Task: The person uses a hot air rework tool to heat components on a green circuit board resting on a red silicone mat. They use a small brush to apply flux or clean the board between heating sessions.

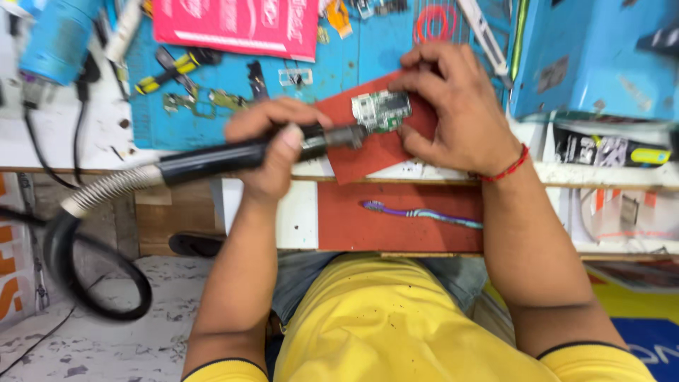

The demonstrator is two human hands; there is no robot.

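My left hand (272, 145) grips the black handle of a hot-air wand (212, 157), whose metal nozzle (346, 136) points at a small green circuit board (382, 110). The board lies on a red mat (361, 152) at the bench edge. My right hand (456, 106) rests over the mat, its fingers pinning the board's right side and top. A ribbed metal hose (106, 189) runs from the wand's rear down to a black cable loop (92, 276).
A purple and teal toothbrush (424, 213) lies on a lower red shelf (353, 226). Yellow-handled pliers (166, 73), small parts and a pink packet (240, 25) sit on the blue mat (368, 56). A blue box (601, 56) stands at right, a blue tool (53, 39) at left.
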